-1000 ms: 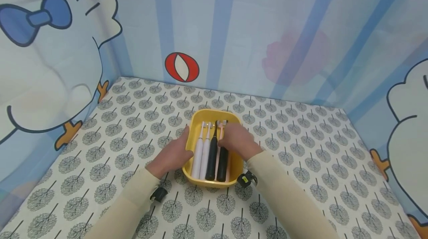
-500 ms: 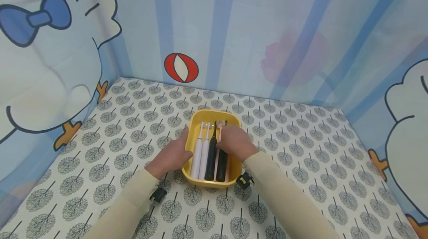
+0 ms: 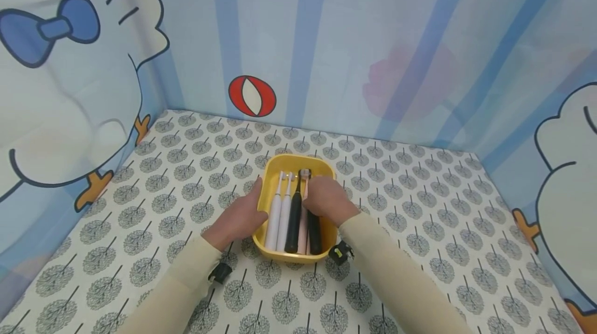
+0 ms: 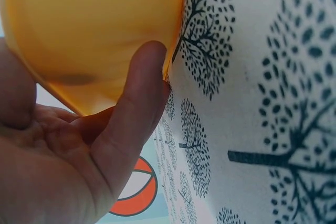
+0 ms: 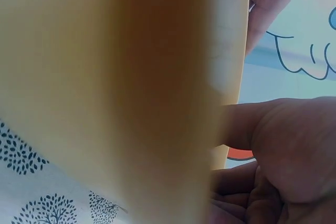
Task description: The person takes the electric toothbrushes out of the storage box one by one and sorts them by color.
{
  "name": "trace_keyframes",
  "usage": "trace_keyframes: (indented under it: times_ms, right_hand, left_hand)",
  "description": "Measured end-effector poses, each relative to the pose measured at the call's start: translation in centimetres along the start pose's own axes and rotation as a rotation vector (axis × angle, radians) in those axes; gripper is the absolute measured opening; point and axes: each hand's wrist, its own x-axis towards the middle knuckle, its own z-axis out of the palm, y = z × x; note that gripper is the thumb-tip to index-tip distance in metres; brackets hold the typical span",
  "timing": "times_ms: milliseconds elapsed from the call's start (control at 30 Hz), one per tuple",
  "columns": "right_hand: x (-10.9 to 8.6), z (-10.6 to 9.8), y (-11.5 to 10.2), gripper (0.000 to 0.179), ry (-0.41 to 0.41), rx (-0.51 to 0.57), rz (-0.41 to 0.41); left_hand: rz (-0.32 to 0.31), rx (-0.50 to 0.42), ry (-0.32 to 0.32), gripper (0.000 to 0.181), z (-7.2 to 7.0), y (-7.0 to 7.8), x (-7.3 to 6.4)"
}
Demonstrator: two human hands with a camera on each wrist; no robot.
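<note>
A yellow plastic bin [image 3: 298, 259] holds several electric toothbrushes side by side, heads away from me. From the left lie two white toothbrushes [image 3: 274, 222], a black toothbrush [image 3: 294, 222], a pink toothbrush [image 3: 303, 233] and another black toothbrush [image 3: 314, 235]. My left hand [image 3: 240, 214] grips the bin's left wall; in the left wrist view its thumb [image 4: 147, 66] presses the outside of that wall. Inside the bin, my right hand [image 3: 328, 199] pinches a toothbrush around its upper part; the fingers hide which one. The bin's wall blocks much of the right wrist view.
The bin stands on a cloth [image 3: 186, 204] printed with grey trees. Behind and beside it hang blue-striped cartoon sheets [image 3: 326, 54]. A black camera is strapped to each wrist.
At the right hand, the pink toothbrush handle shows more, left of the second black handle, whose near end has shifted slightly right. My left hand has stayed on the bin.
</note>
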Motion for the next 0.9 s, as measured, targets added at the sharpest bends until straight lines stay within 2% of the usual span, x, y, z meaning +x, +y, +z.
trace_keyframes:
  times_ms: [233, 533, 900]
  right_hand:
    - [-0.3, 0.0, 0.0, 0.024, 0.023, 0.04, 0.003]
    - [-1.2, -0.8, 0.5, 0.019, 0.057, 0.239, 0.068]
    - [-1.8, -1.6, 1.1, 0.025, 0.168, 0.308, 0.05]
  left_hand:
    - [0.001, 0.002, 0.001, 0.088, 0.2, -0.1, 0.0]
    - [0.009, -0.021, -0.001, 0.09, 0.2, -0.3, 0.1]
    - [0.015, -0.015, 0.006, 0.089, 0.2, -0.4, 0.2]
